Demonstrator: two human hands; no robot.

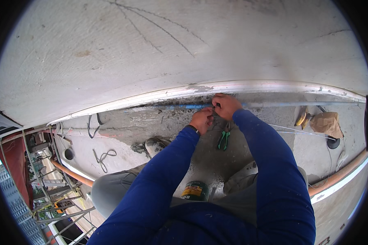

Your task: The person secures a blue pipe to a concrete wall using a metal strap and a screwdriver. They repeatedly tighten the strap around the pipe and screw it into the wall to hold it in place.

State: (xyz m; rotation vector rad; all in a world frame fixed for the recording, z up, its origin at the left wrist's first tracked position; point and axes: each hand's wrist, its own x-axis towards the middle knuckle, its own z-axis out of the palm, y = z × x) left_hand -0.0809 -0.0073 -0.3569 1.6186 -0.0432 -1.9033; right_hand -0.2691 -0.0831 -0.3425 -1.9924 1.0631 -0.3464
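My left hand (201, 120) and my right hand (226, 107) are close together at the foot of the wall, beside a thin blue pipe (184, 106). The fingers of both are closed in a pinch. A small dark bit shows at my right fingertips, too little of it to name. What my left fingers hold, if anything, is hidden. Just below the hands, pliers with green handles (223, 140) lie on the grey floor, their jaws toward the wall. Pale cords (294, 131) run from behind my right forearm toward the right.
A dark can (195, 190) with a coloured label stands between my legs. At right are a brown paper bag (327, 124), a yellow-and-black tool (301, 117) and a dark round object (333, 143). Loose black cord (103, 160) lies at left; scaffolding (49, 183) stands beyond an orange rail (72, 173).
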